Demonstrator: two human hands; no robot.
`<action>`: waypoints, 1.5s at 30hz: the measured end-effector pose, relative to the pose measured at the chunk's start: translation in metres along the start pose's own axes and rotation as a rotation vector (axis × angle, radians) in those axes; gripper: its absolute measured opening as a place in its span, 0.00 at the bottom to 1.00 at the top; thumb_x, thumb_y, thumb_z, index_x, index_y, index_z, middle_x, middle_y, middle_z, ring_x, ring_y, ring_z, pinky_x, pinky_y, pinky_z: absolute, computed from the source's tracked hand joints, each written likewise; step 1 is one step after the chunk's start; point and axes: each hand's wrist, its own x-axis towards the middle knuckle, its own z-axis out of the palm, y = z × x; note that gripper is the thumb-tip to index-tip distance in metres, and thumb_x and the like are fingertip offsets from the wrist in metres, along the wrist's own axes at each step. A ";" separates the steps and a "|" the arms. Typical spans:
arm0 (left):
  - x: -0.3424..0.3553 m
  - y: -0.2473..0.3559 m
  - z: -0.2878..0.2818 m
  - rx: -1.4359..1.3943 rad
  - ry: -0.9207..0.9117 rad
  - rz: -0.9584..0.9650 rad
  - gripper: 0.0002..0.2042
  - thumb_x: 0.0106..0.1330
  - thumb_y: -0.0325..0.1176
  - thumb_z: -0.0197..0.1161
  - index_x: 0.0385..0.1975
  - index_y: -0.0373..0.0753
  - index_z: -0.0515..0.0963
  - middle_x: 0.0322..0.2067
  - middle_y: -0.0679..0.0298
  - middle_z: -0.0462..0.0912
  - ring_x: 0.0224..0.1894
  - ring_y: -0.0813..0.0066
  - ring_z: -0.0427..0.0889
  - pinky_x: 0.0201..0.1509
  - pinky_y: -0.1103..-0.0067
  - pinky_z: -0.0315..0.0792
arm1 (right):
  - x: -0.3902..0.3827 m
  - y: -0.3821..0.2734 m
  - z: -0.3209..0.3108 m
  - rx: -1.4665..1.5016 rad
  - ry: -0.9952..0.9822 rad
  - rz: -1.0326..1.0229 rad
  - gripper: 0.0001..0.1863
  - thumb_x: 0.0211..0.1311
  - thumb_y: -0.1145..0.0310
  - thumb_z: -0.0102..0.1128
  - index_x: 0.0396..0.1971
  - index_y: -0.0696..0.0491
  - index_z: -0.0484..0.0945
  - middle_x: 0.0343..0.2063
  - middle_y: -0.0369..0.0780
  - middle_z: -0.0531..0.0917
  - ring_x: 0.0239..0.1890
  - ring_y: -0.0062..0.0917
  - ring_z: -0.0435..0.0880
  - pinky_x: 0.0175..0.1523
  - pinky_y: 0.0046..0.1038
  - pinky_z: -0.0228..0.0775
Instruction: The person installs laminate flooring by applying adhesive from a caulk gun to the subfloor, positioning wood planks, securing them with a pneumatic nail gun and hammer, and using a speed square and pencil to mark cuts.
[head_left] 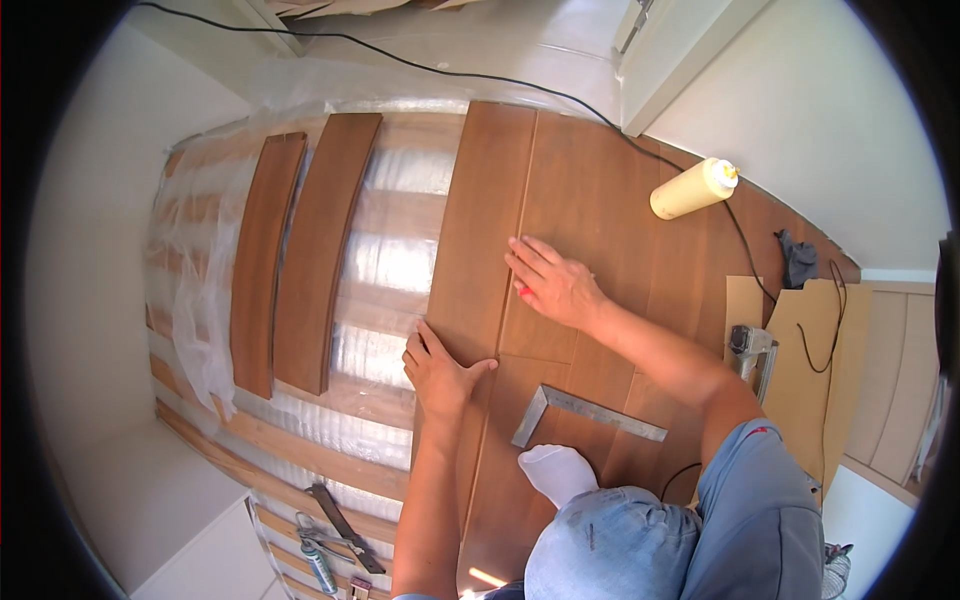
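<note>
a: floorboard (478, 250) lies at the left edge of the laid floor; your left hand (437, 368) presses flat on its edge, fingers open, gripping nothing.

b: and your right hand (553, 283) lies open across the seam. far right, a capped yellow glue bottle (693, 188) lies on its side.

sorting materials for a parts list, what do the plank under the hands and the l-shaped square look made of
Plank: looks like wood or wood laminate, brown with a faint grain and a satin sheen; which one is unclear. L-shaped square: likely bare metal, dull grey, flat and thin.
</note>
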 end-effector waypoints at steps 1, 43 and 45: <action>0.000 0.003 0.000 0.004 -0.004 0.003 0.65 0.37 0.51 0.89 0.75 0.29 0.55 0.66 0.43 0.63 0.63 0.42 0.65 0.71 0.57 0.62 | 0.007 0.012 0.004 -0.018 0.041 -0.064 0.23 0.63 0.65 0.66 0.57 0.53 0.80 0.63 0.39 0.79 0.66 0.29 0.78 0.43 0.29 0.86; 0.013 0.044 -0.016 0.317 -0.295 -0.054 0.70 0.37 0.57 0.85 0.75 0.21 0.47 0.64 0.36 0.59 0.64 0.41 0.64 0.69 0.54 0.62 | 0.154 0.159 0.038 -0.204 0.256 0.504 0.27 0.50 0.76 0.71 0.55 0.51 0.84 0.44 0.36 0.80 0.48 0.32 0.79 0.42 0.33 0.82; 0.015 0.042 -0.013 0.300 -0.308 -0.059 0.71 0.37 0.57 0.85 0.74 0.21 0.47 0.64 0.36 0.59 0.64 0.40 0.65 0.70 0.53 0.62 | 0.156 0.160 0.037 -0.182 0.246 0.496 0.28 0.51 0.77 0.69 0.56 0.49 0.84 0.44 0.36 0.79 0.48 0.33 0.79 0.42 0.34 0.81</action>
